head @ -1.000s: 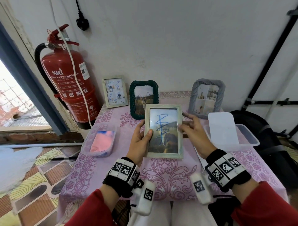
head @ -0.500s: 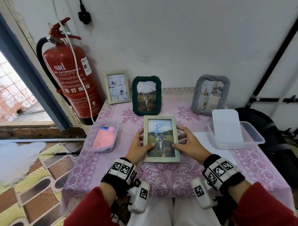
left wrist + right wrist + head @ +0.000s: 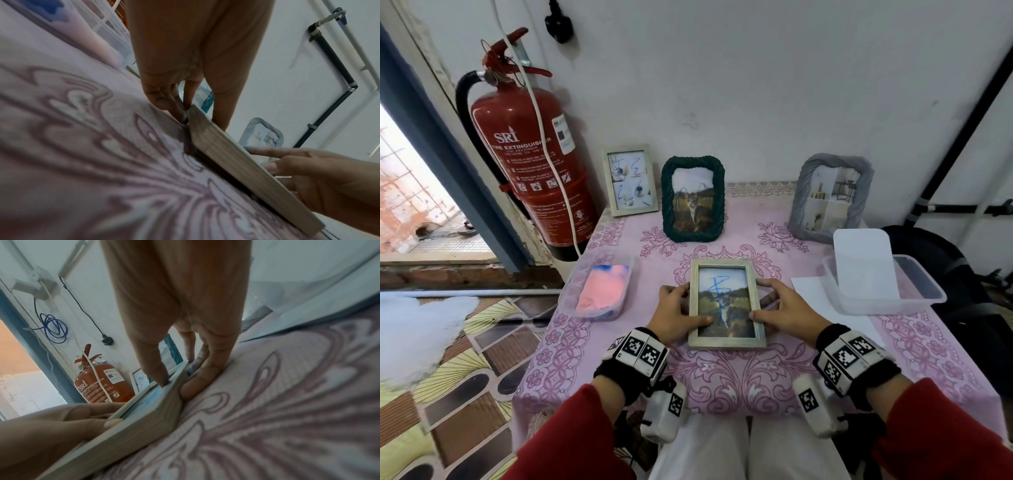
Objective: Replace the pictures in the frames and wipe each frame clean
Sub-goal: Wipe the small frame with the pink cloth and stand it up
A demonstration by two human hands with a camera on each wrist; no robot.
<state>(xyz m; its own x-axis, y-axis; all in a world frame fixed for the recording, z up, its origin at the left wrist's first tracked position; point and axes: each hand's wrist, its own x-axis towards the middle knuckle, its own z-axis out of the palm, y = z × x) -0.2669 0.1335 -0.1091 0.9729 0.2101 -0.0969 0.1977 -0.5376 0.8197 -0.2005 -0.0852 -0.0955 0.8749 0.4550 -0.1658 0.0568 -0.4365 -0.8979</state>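
Two hands are gripping the pale wooden frame, your left hand and right hand each pinching a side edge, thumbs on the scribbled glass, frame nearly touching the tablecloth between your wrists. You're wanting even pressure, lowering it flat.

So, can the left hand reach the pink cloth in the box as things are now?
Probably yes, but not at once. The left hand grips the wooden frame, so it must let go first. The pink cloth lies in an open box just to its left, with nothing between them.
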